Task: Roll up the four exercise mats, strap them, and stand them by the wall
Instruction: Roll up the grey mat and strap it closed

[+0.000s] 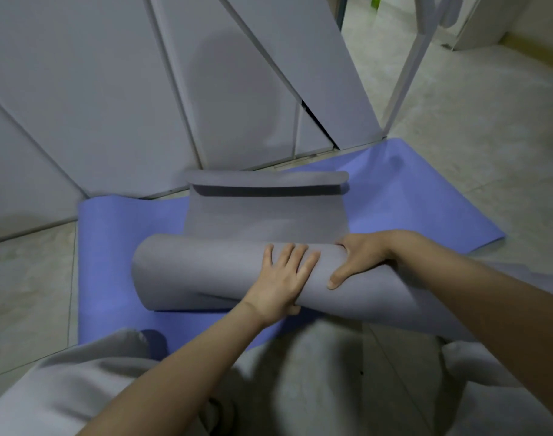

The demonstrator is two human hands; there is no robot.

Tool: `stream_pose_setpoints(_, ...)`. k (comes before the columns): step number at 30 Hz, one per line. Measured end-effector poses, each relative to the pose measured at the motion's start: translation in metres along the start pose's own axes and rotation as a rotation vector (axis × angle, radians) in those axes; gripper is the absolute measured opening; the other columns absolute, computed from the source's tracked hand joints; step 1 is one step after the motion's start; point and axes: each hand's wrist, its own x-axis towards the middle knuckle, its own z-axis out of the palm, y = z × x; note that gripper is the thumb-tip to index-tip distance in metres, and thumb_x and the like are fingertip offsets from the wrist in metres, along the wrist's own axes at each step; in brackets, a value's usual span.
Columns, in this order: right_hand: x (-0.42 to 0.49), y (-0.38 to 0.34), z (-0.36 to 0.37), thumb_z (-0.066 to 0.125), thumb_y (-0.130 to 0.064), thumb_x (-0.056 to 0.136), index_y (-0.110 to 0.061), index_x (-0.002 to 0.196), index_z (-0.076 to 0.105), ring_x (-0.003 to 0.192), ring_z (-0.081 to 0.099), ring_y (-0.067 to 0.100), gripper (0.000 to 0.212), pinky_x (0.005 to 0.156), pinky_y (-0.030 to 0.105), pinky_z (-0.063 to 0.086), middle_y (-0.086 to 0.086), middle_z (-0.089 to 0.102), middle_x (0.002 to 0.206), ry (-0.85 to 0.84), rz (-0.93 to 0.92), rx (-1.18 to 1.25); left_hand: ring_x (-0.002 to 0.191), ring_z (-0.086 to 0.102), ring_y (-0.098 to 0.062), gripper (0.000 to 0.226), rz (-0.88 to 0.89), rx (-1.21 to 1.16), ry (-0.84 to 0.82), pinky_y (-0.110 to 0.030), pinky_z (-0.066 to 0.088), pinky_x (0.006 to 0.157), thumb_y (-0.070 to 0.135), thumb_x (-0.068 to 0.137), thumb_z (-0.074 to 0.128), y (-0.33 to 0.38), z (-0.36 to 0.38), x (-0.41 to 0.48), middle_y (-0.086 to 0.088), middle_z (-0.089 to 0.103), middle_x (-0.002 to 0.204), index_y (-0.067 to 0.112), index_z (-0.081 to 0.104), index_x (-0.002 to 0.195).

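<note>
**Two hands rolling a grey mat on top of a blue one**

Two mats are showing in the head view. The grey mat [199, 272] is lying partly rolled across the blue mat [118, 247], which is spread flat on the tiled floor [457, 152] close to the padded wall panels [111, 89]. The unrolled part of the grey mat is running away from the person, and its far edge [265, 180] is curling back on itself. The left hand [284, 275] is pressing flat on the crown of the roll with its fingers straight and spread. The right hand [360, 259] is gripping the roll's right end, with the thumb on the near face and the fingers curled over the top.

Risks, as judged from this view: both hands are working right of centre, so the unsupported left end is likely to lag and the roll to cone or telescope. The roll is looking loose and wide, which would make strapping harder. The curled far edge may be folding under as the roll reaches it. The blue mat underneath may be creeping or bunching with each push. No strap is showing.
</note>
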Motion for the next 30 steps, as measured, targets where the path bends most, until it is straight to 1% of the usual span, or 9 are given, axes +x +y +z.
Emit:
stream_pose_setpoints(4, -0.001, 0.001, 0.017, 0.072, -0.074, 0.052, -0.021, 0.134, 0.035, 0.115, 0.051, 0.024, 0.104, 0.098, 0.038, 0.040, 0.001, 0.048, 0.131, 0.237, -0.010, -0.305, 0.124, 0.039, -0.027, 0.105, -0.042, -0.164, -0.136, -0.051, 0.034, 0.099, 0.045, 0.060, 0.076, -0.011, -0.003, 0.016, -0.007, 0.037, 0.140, 0.014, 0.023, 0.145)
stream_pose_setpoints(7, 0.001, -0.007, 0.051, 0.075, -0.064, 0.058, -0.012, 0.139, 0.026, 0.118, 0.043, 0.028, 0.108, 0.101, 0.041, 0.031, 0.010, 0.041, 0.132, 0.478, -0.066, -0.663, 0.129, 0.037, -0.023, 0.108, -0.034, -0.338, -0.242, -0.049, 0.034, 0.103, 0.046, 0.061, 0.080, -0.026, -0.004, 0.028, -0.003, 0.035, 0.144, 0.020, 0.019, 0.146)
stream_pose_setpoints(9, 0.003, -0.009, 0.064, 0.075, -0.058, 0.064, -0.009, 0.145, 0.015, 0.120, 0.039, 0.030, 0.112, 0.106, 0.044, 0.026, 0.013, 0.037, 0.133, 0.531, -0.035, -0.702, 0.126, 0.041, -0.024, 0.108, -0.005, -0.385, -0.280, -0.049, 0.037, 0.101, 0.045, 0.058, 0.083, -0.032, -0.004, 0.034, -0.003, 0.039, 0.142, 0.021, 0.022, 0.144)
stream_pose_setpoints(11, 0.002, -0.006, 0.068, 0.075, -0.053, 0.066, -0.011, 0.142, 0.019, 0.117, 0.041, 0.029, 0.104, 0.103, 0.041, 0.029, 0.012, 0.039, 0.130, 0.562, -0.033, -0.677, 0.124, 0.044, -0.025, 0.105, 0.012, -0.394, -0.304, -0.048, 0.039, 0.100, 0.044, 0.058, 0.084, -0.031, -0.003, 0.036, -0.003, 0.042, 0.140, 0.021, 0.025, 0.142)
stream_pose_setpoints(15, 0.005, -0.002, 0.069, 0.074, -0.048, 0.065, -0.013, 0.128, 0.033, 0.108, 0.050, 0.027, 0.083, 0.091, 0.038, 0.038, 0.009, 0.047, 0.122, 0.506, -0.066, -0.611, 0.127, 0.041, -0.025, 0.106, 0.025, -0.394, -0.361, -0.045, 0.036, 0.103, 0.046, 0.063, 0.082, -0.024, 0.005, 0.031, -0.004, 0.038, 0.143, 0.020, 0.021, 0.146)
stream_pose_setpoints(20, 0.014, -0.002, 0.075, 0.075, -0.053, 0.066, -0.011, 0.134, 0.032, 0.113, 0.052, 0.026, 0.091, 0.088, 0.033, 0.040, 0.010, 0.050, 0.127, 0.418, -0.059, -0.578, 0.139, 0.024, -0.019, 0.105, -0.061, -0.340, -0.254, -0.036, 0.023, 0.111, 0.050, 0.072, 0.072, -0.005, 0.024, -0.006, -0.003, 0.023, 0.153, 0.016, 0.012, 0.150)
stream_pose_setpoints(23, 0.016, -0.003, 0.075, 0.075, -0.056, 0.066, -0.012, 0.134, 0.035, 0.115, 0.053, 0.027, 0.091, 0.088, 0.032, 0.042, 0.009, 0.051, 0.129, 0.371, -0.047, -0.532, 0.141, 0.020, -0.024, 0.103, -0.162, -0.283, -0.223, -0.044, 0.017, 0.114, 0.051, 0.074, 0.068, 0.012, 0.033, -0.023, -0.008, 0.021, 0.152, 0.012, 0.009, 0.150)
stream_pose_setpoints(27, 0.016, -0.003, 0.067, 0.076, -0.060, 0.062, -0.015, 0.132, 0.040, 0.115, 0.054, 0.028, 0.090, 0.089, 0.032, 0.042, 0.008, 0.054, 0.130, 0.307, -0.030, -0.448, 0.120, 0.053, -0.036, 0.118, -0.258, -0.183, -0.145, -0.059, 0.041, 0.096, 0.054, 0.047, 0.083, 0.038, 0.043, -0.034, -0.019, 0.054, 0.129, 0.002, 0.029, 0.138)
stream_pose_setpoints(30, 0.016, -0.005, 0.060, 0.077, -0.061, 0.058, -0.018, 0.130, 0.041, 0.112, 0.055, 0.028, 0.092, 0.087, 0.032, 0.043, 0.005, 0.057, 0.126, 0.258, -0.019, -0.363, 0.115, 0.058, -0.037, 0.125, -0.291, -0.132, -0.112, -0.063, 0.044, 0.087, 0.059, 0.034, 0.084, 0.048, 0.046, -0.034, -0.021, 0.059, 0.124, -0.002, 0.036, 0.132)
